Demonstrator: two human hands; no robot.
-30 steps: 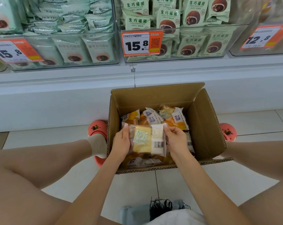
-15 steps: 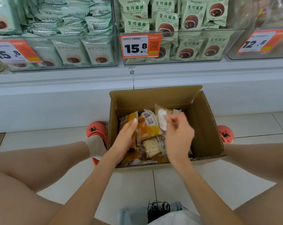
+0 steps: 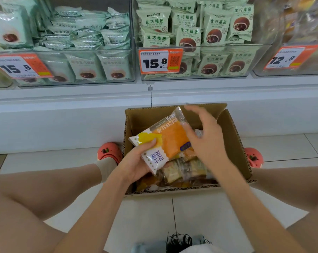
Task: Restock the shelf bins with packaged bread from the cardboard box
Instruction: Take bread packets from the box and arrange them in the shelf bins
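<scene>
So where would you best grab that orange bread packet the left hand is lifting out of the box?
Probably by its far crimped end, coming from the right. The orange bread packet tilts up over the cardboard box; the left hand grips its near end, and the right hand hovers open beside its free end.

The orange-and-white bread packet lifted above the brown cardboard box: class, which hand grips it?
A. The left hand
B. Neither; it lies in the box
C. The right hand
A: the left hand grips the orange-and-white bread packet by its lower end, above the brown cardboard box; the right hand is spread beside it.
</scene>
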